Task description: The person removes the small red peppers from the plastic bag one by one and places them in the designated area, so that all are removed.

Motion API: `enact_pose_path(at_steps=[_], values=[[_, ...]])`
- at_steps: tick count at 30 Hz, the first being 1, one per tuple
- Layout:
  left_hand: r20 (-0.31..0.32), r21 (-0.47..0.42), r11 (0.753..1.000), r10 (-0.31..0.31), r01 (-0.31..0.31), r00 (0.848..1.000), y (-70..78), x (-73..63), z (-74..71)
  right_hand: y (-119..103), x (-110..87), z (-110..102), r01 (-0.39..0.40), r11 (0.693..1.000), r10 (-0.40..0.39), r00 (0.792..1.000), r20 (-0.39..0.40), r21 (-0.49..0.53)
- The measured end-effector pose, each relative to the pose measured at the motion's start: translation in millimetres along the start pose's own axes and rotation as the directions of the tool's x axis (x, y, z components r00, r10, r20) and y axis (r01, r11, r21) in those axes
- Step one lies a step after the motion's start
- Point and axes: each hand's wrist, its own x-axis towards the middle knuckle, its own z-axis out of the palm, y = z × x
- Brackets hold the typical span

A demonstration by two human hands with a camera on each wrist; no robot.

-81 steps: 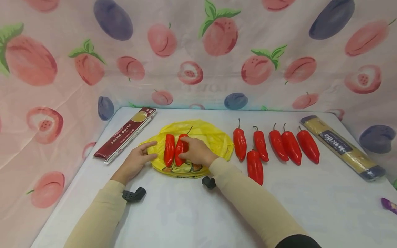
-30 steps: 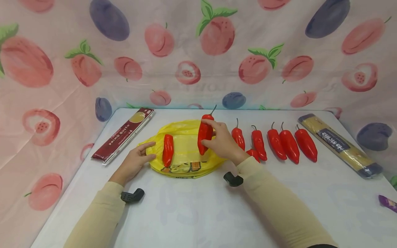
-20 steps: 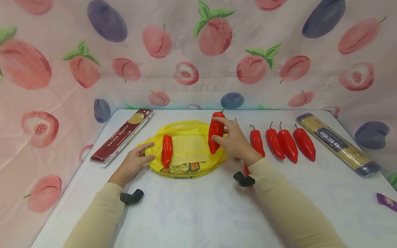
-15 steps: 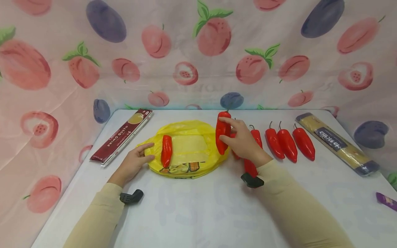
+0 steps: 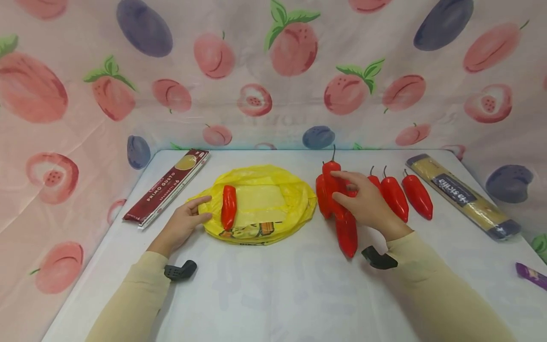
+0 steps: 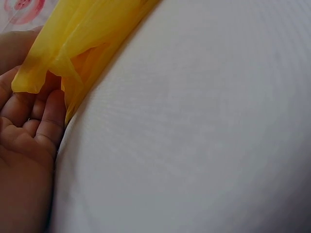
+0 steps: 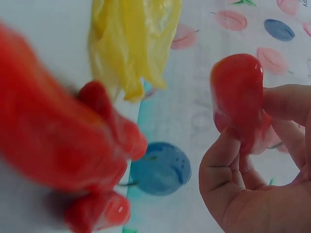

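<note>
Between its thumb and fingers, my right hand (image 5: 367, 202) grips a red pepper (image 5: 331, 178), raised in front of other red peppers. In the right wrist view the held pepper (image 7: 238, 97) hangs apart from the blurred peppers (image 7: 58, 126) at left. One more red pepper (image 5: 228, 206) lies on the left part of a flat yellow plastic bag (image 5: 260, 204). My left hand (image 5: 181, 225) rests at the bag's left edge, thumb and forefinger apart. In the left wrist view a flap of the bag (image 6: 92, 39) covers some of its fingertips.
Red peppers lie right of the bag, including one nearer (image 5: 347, 237) and one farther right (image 5: 418, 195); my hand partly hides some. A maroon spaghetti packet (image 5: 166, 190) lies at left. A clear pasta packet (image 5: 463, 194) and purple wrapper (image 5: 532, 275) lie at right on the white table (image 5: 256, 294).
My right hand has picked one of two peppers off the yellow bag and carried it right, to the other peppers. The left hand has stayed at the bag's edge.
</note>
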Motion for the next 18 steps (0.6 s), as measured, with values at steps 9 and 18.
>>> enact_pose_path(at_steps=[9,18], values=[[0.004,0.005,1.0,-0.007,0.007,1.0,1.7,0.2,-0.9,26,-23.0,-13,-0.049,0.997,0.047,0.998,-0.031,-0.06],[0.008,-0.011,1.0,-0.006,0.006,1.0,1.1,-0.4,-0.6,48,-45.2,-25,-0.087,0.991,0.086,0.996,-0.015,-0.1]])
